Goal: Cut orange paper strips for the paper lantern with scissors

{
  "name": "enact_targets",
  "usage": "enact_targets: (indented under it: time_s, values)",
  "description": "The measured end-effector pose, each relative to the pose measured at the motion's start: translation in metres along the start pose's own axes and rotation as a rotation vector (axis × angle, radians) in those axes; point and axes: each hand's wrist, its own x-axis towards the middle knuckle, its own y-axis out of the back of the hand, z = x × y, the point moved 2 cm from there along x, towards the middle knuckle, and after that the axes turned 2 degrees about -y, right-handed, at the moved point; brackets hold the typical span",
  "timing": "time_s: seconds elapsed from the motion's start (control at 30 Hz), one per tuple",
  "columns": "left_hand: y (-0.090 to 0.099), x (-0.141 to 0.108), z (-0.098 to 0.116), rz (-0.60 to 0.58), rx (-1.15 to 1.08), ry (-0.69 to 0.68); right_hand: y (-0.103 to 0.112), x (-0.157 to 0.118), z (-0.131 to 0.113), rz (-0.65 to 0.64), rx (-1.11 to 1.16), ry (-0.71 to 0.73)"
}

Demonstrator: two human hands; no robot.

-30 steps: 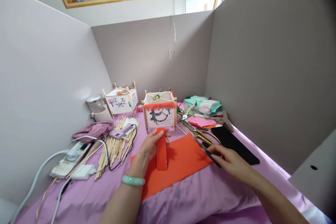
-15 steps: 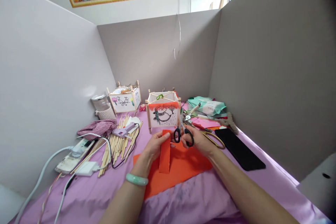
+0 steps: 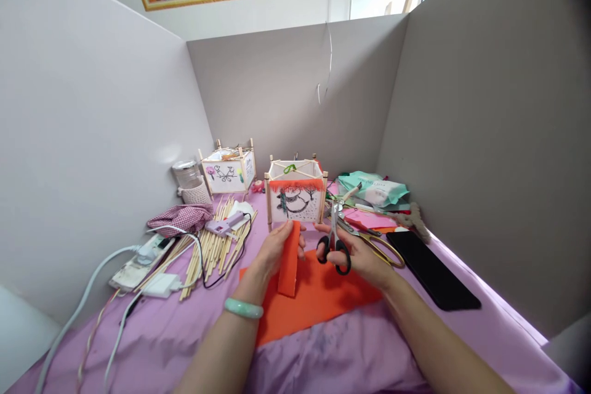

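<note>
A folded-looking orange strip (image 3: 289, 265) hangs from my left hand (image 3: 276, 247), its top end pinched between thumb and fingers. My right hand (image 3: 362, 258) holds small scissors (image 3: 335, 243) with black handles, fingers through the loops and the blades pointing up and away from me. The scissors are apart from the strip, to its right. Beneath both hands a larger orange sheet (image 3: 318, 301) lies on the purple cloth. Just beyond the hands stands a stick-framed paper lantern (image 3: 296, 203) with an ink drawing and an orange fringe along its top edge.
At left lie thin wooden sticks (image 3: 215, 252), a lilac glue gun (image 3: 225, 223), a power strip (image 3: 143, 261) with cables and a checked cloth (image 3: 180, 218). A second lantern (image 3: 226, 177) stands behind. Gold-handled scissors (image 3: 388, 251), a black phone-like slab (image 3: 431, 268) and a wipes pack (image 3: 373, 188) are at right.
My right hand has drawn slightly away from the strip with the scissors, widening the gap. The strip now hangs more tilted in my left hand. The view has shifted a little.
</note>
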Motion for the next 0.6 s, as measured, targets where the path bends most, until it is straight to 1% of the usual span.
enact_targets:
  time_s: [0.07, 0.13, 0.23, 0.4, 0.6]
  values:
    - [0.003, 0.001, 0.0, -0.012, -0.026, -0.005, -0.004, -0.004, 0.001, -0.125, 0.049, -0.059]
    - [0.004, 0.002, 0.0, -0.013, -0.07, 0.009, -0.009, -0.006, 0.005, -0.232, 0.096, -0.086]
    - [0.005, 0.002, 0.0, -0.027, -0.131, 0.046, -0.017, -0.007, 0.014, -0.316, 0.158, -0.091]
    - [0.006, 0.001, 0.001, -0.049, -0.155, 0.062, -0.023, -0.007, 0.022, -0.349, 0.207, -0.135]
    - [0.008, 0.002, 0.0, -0.097, -0.13, 0.051, -0.017, -0.005, 0.023, -0.29, 0.288, -0.103]
